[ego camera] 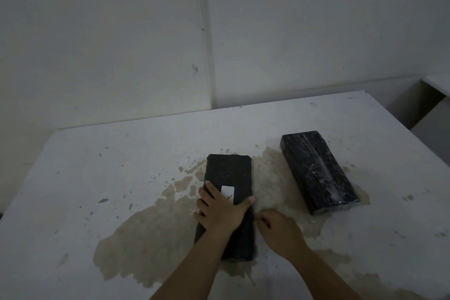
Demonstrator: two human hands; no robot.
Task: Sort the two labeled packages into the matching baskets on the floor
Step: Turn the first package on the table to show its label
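Left hand [220,212] grips the labelled package [229,197] across its top; right hand [277,230] curled alongside, holding nothing. My worry: slick wrap slips, label [228,194] stays covered, wrong basket.

— What sort of place was it?

— A bare, dim back room, more a storeroom or plain workroom than a home. The wall [102,39] was unpainted-looking pale panelling with a vertical seam and scuff marks.

— And the furniture?

— A white bench [102,153] pushed against that wall, its coating flaked away in a large brown patch [146,238]. A second pale surface [438,83] stood at the right edge.
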